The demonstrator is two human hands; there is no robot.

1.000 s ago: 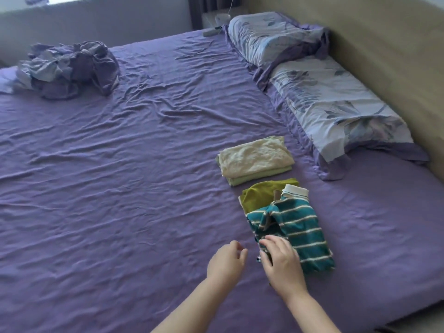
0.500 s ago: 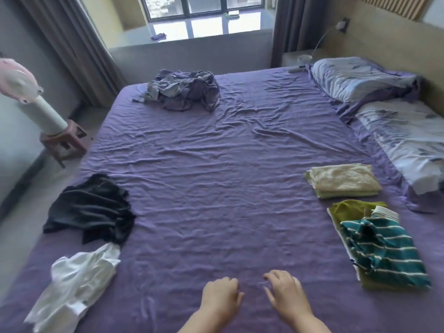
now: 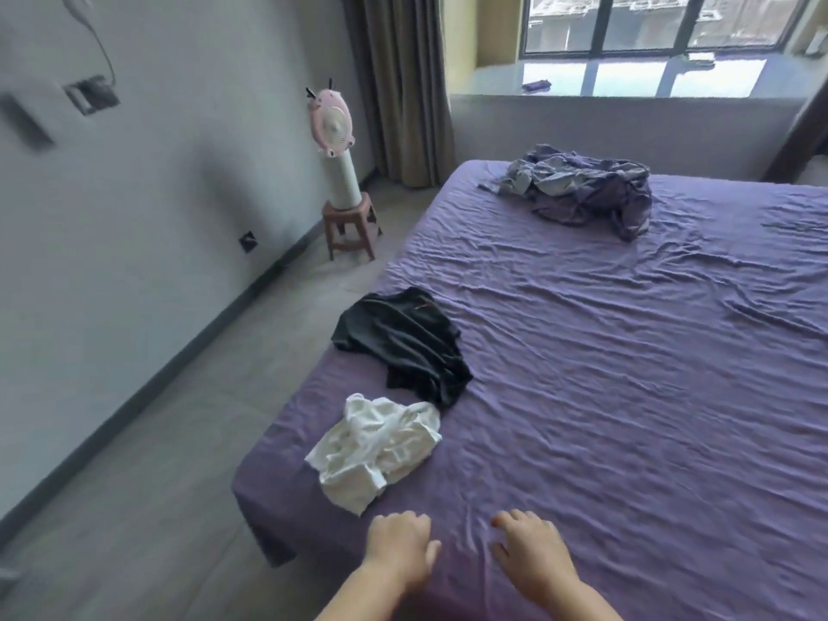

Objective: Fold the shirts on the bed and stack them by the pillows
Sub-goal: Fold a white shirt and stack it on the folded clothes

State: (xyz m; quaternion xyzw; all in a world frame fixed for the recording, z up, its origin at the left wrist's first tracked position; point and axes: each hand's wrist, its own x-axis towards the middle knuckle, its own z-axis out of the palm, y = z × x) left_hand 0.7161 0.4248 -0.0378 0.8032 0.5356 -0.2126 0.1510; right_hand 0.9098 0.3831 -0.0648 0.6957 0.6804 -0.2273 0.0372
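Observation:
A crumpled white shirt point(image 3: 376, 445) lies near the bed's front left corner. Just beyond it, touching its far edge, a crumpled black shirt point(image 3: 405, 340) lies by the left edge of the purple bed point(image 3: 627, 396). My left hand point(image 3: 398, 546) hovers low over the sheet just below the white shirt, fingers loosely curled, holding nothing. My right hand point(image 3: 528, 551) is beside it, fingers relaxed and spread over the sheet, empty. The pillows and the folded shirts are out of view.
A bundled purple-grey blanket point(image 3: 582, 188) lies at the bed's far end. Left of the bed, on the grey floor, a pink fan point(image 3: 334, 127) stands on a small stool point(image 3: 351, 228). Curtains and a window fill the far wall.
The view has swung left, away from the pillows and folded shirts, to the two crumpled shirts. My right hand let go of the striped shirt; both hands came along empty.

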